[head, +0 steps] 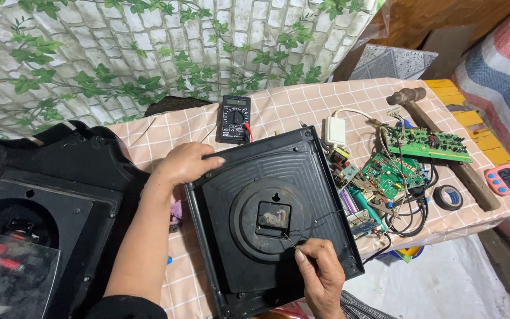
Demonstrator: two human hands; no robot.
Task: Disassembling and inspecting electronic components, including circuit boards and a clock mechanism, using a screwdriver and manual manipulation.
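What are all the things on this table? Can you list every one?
Square clock back: 1, black, table middle, face down.
Clock movement: 1, black, in the round centre recess.
Thin wire: 1, black, running from the movement toward the right.
Multimeter: 1, black, behind the clock.
Circuit boards: 2, green, right of the clock, among tangled wires.
Adapter: 1, white, beside the boards.
Hammer: 1, wooden handle, far right.
Tape roll: 1, black, right.
Timer: 1, pink, right edge.
Black housing: 1, left side.
Tablecloth: 1, pink checked.
Left hand: resting on the clock's top-left corner.
Right hand: pinching a thin tool near the movement.
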